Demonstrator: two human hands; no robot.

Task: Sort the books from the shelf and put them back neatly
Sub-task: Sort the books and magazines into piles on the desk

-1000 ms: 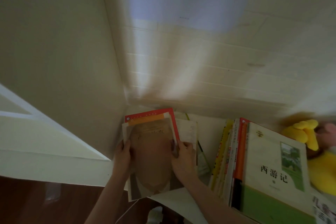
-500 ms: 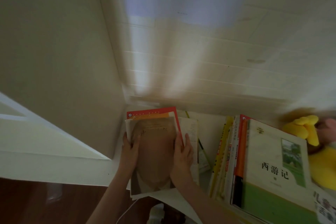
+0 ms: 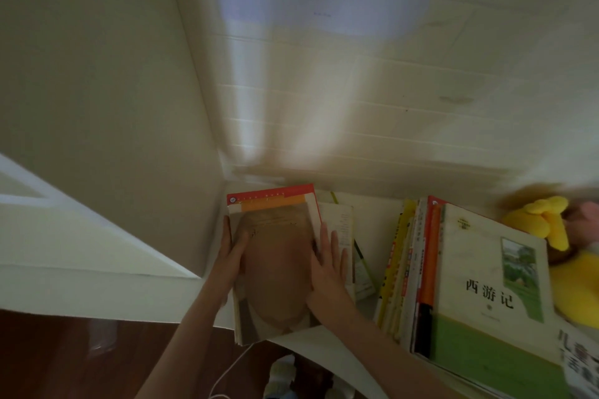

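A stack of books lies flat in the shelf's left corner, topped by a brown-cover book point(image 3: 275, 272) with a red-and-orange book point(image 3: 275, 199) under it. My left hand point(image 3: 231, 256) lies along the stack's left edge, fingers straight. Along the right edge my right hand point(image 3: 329, 264) presses flat, fingers straight. A thin white booklet point(image 3: 342, 223) sits just right of the stack. Further right a second pile of books leans, with a green-and-cream book point(image 3: 489, 298) on top.
The white shelf side wall point(image 3: 129, 107) rises directly left of the stack, the panelled back wall point(image 3: 356, 107) behind it. A yellow plush toy point(image 3: 544, 220) sits at the far right. Dark wooden floor point(image 3: 64, 359) and a white cable point(image 3: 233, 369) show below the shelf edge.
Both hands have opened from gripping the stack's sides to lying flat along its edges. The stack sits squarer and closer into the corner.
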